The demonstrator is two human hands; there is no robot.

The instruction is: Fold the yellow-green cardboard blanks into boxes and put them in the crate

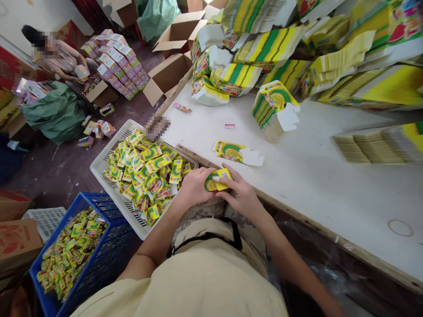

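Observation:
Between my hands, in front of my waist, is a small yellow and green carton [215, 181]. My left hand [198, 185] is closed around its left end. On the right side, the fingers and thumb of my right hand [239, 193] pinch the same carton. To the left, a white plastic basket [95, 166] holds many filled small cartons [148, 171] in the same colours. One flattened carton [229, 151] lies on the white table [297, 193] just beyond my hands, and a bundle of flat cartons [272, 108] stands farther back.
Stacks of flat cartons [264, 48] cover the table's far side. A blue crate [115, 224] of small cartons stands on the floor at left. Open cardboard boxes [168, 72] sit behind the table corner. A person [62, 61] works beside stacked pink boxes [120, 61].

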